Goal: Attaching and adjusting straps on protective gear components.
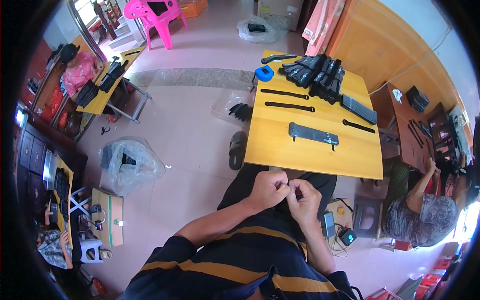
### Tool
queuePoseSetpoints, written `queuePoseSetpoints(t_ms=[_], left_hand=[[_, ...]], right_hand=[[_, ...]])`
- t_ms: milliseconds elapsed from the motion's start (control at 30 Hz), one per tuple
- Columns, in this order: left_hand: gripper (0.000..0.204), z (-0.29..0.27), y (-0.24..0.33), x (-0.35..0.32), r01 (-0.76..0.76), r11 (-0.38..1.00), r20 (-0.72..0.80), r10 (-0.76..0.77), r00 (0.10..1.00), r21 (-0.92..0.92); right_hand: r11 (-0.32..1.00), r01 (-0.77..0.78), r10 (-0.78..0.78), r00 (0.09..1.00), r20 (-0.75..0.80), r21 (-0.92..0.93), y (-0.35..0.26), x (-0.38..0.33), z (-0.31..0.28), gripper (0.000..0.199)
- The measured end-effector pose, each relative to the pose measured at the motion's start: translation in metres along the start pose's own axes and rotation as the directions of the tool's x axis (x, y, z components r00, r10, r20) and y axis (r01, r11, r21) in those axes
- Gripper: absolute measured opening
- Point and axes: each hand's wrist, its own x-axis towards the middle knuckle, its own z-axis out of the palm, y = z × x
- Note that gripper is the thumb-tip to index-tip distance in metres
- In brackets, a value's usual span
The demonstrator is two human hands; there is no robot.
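Left hand (270,190), right hand (304,201), palms hidden, legs (238,191) partly hidden

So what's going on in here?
The person's left hand and right hand are pinched close together before a yellow table; whether they hold anything can't be made out. A flat grey packet, black straps and a heap of black bundles lie on it. To the right, another person is at a brown table.

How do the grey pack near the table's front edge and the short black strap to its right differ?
The grey pack is broad; the black strap is narrow. The pack bears pale markings; the strap looks plain. Both lie on the yellow table.
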Motion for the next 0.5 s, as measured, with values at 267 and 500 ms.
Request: queuePoseSetpoints(t_ms=[267,500], left_hand=[[0.011,0.000,0.006,0.002,-0.024,0.999,0.001,0.024,1.000,0.041],[0.021,0.003,0.010,0.007,-0.046,0.994,-0.007,0.047,0.999,0.095]], right_hand=[[0.984,-0.117,0.104,0.990,0.098,0.135,0.009,0.003,-0.006,0.005],[0.961,-0.164,0.150,0.985,0.079,0.222,0.016,0.002,-0.002,0.007]])
